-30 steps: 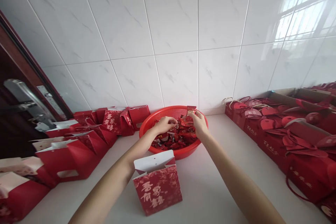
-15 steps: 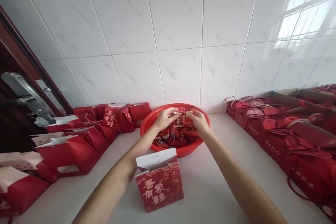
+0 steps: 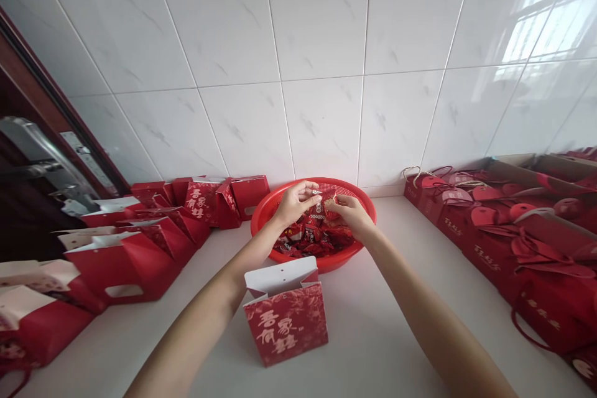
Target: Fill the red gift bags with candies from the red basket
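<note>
Over the red plastic basket (image 3: 263,208), my left hand (image 3: 295,204) is closed on a small red candy packet (image 3: 317,208) with white markings. My right hand (image 3: 351,214) pinches another small red packet (image 3: 330,200) right beside it. The two hands are close together, and the packets partly overlap. Below them, many red wrapped candies (image 3: 310,239) fill the basket. In front of the basket, between my forearms, a red gift box (image 3: 289,323) with white characters stands upright, its white top flap raised and its mouth open.
Several red boxes (image 3: 135,267) with raised flaps stand at the left, and more (image 3: 249,199) stand by the tiled wall. Rows of red gift bags (image 3: 485,255) with cord handles line the right side. A door handle (image 3: 51,155) is at the far left.
My hands have drawn closer together over the basket, bringing the two packets side by side. The view has shifted slightly; the gift box still stands in front.
</note>
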A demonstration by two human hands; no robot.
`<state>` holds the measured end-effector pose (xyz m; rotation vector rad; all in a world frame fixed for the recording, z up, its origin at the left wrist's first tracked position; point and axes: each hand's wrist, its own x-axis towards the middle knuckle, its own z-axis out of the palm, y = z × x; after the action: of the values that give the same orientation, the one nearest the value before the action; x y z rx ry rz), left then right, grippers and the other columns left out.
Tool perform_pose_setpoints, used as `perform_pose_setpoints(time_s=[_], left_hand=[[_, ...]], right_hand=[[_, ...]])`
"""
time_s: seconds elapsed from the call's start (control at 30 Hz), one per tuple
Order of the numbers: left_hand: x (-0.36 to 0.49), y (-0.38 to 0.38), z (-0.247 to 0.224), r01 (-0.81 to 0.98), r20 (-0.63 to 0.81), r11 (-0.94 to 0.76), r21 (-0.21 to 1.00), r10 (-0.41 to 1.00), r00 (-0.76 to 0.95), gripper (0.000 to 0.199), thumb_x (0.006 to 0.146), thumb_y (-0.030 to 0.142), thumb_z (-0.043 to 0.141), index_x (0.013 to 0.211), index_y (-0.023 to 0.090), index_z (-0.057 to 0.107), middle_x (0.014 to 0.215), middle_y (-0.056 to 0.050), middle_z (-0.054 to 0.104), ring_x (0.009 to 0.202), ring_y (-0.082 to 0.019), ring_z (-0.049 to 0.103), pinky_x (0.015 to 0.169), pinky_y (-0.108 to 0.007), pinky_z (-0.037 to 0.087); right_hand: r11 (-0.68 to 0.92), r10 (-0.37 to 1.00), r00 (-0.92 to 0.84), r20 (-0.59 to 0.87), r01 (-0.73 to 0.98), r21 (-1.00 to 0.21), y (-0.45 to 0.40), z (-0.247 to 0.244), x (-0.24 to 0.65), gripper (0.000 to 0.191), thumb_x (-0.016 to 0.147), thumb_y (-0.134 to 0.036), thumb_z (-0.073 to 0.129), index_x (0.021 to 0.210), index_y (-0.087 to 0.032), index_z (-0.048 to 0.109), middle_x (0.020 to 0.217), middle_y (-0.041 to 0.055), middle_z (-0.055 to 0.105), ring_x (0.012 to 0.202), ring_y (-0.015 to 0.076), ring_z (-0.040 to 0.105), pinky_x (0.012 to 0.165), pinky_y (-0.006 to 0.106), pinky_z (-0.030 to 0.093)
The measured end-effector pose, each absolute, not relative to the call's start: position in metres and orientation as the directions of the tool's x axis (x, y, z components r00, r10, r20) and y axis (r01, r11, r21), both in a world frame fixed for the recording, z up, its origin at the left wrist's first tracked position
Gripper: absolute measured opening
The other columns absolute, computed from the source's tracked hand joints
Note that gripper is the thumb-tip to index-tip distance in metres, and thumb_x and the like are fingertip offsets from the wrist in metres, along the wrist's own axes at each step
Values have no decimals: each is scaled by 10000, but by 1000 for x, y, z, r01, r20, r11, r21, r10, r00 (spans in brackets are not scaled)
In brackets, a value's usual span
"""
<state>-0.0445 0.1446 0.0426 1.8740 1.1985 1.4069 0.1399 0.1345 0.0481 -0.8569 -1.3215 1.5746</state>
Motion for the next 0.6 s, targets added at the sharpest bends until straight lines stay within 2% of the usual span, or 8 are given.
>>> perform_pose_setpoints(time_s=[0.17, 0.27, 0.37, 0.47, 0.53, 0.6], left_hand=[[-40, 141, 45, 343, 445, -435, 832, 894, 55, 484, 728, 450, 770, 1095, 173, 617, 1032, -92, 724, 963, -231, 690, 822, -339, 564], [-38, 139, 49, 392, 440, -432, 812, 895, 73, 447, 803, 534, 680, 1064, 172, 650, 1067, -92, 729, 984, -233, 682, 872, -346, 548], [-37, 137, 52, 476, 342, -420, 773, 907, 245, 399, 850, 549, 615, 984, 188, 722, 990, -60, 751, 945, -228, 685, 874, -337, 542], [-34, 133, 48, 554, 130, -436, 709, 853, 505, 239, 740, 442, 760, 830, 222, 784, 932, -40, 758, 909, -233, 701, 855, -319, 550], [-30, 132, 41, 585, 46, -490, 646, 790, 612, 116, 677, 341, 810, 752, 254, 800, 1051, -45, 750, 1016, -256, 689, 922, -328, 534], [-25, 132, 33, 608, 3, -542, 579, 748, 664, 188, 640, 275, 813, 827, 292, 812, 1254, -36, 692, 1221, -290, 607, 1038, -355, 480]], right_hand=[[-27, 926, -372, 61, -229, -973, 136, 45, 140, 258, 596, -299, 808, 678, -183, 593, 641, -26, 627, 558, 150, 624, 488, 254, 522], [45, 956, -264, 127, -295, -954, 139, 42, 138, 232, 610, -315, 780, 701, -180, 614, 639, -22, 631, 566, 145, 615, 492, 244, 499], [124, 986, -53, 157, -396, -910, 141, 43, 138, 192, 648, -301, 734, 749, -183, 622, 696, -11, 668, 625, 138, 631, 546, 231, 509], [98, 994, 83, 66, -471, -877, 142, 47, 137, 135, 681, -263, 680, 757, -193, 593, 696, -15, 668, 640, 134, 639, 547, 217, 507], [67, 994, 105, 16, -502, -862, 142, 48, 137, 117, 694, -251, 659, 768, -200, 583, 700, -18, 667, 646, 138, 646, 552, 221, 519], [55, 995, 95, 6, -524, -850, 143, 47, 137, 121, 699, -254, 654, 785, -205, 584, 723, -16, 674, 659, 147, 653, 575, 243, 544]])
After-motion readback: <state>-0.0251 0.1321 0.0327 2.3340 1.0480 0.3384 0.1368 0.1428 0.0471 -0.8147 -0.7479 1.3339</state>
